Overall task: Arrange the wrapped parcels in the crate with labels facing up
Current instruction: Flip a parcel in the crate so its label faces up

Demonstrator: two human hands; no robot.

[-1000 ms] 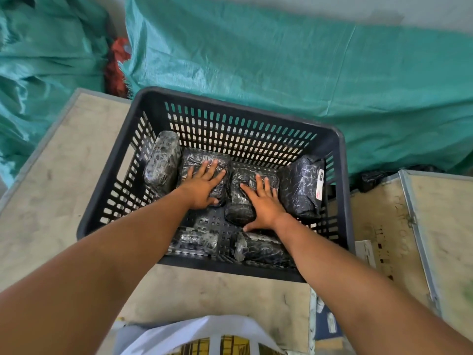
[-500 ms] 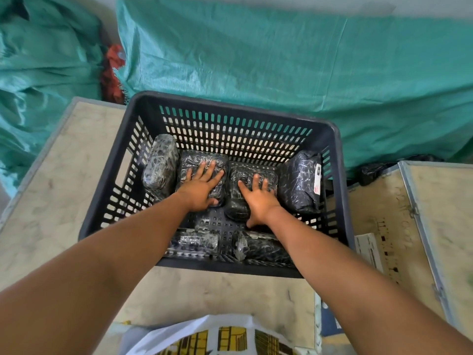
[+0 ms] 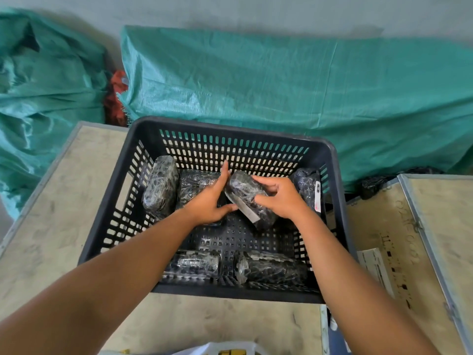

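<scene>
At the left of the frame, inside the dark slotted crate (image 3: pixel 107 216), one black-wrapped parcel (image 3: pixel 160 187) leans against the left wall, its long axis running toward the top of the frame; no label shows on it. Just right of it a second parcel (image 3: pixel 195 184) lies flat, partly hidden by the left hand (image 3: pixel 208 203). That hand is spread, fingers straight, its side against the lifted parcel (image 3: pixel 249 198), probably steadying it rather than gripping. At centre, this parcel is raised off the crate floor and tilted, its long axis running from upper left to lower right. A pale strip along its lower edge may be a label edge, so it seems mid-turn to bring the label up. The right hand (image 3: pixel 280 198) curls over its right side, fingers wrapped and clamping it. Further right, a parcel (image 3: pixel 307 185) stands against the right wall, its white label facing sideways. Along the bottom wall lie two more parcels (image 3: pixel 195 263) (image 3: pixel 272 269), long axes left to right.
</scene>
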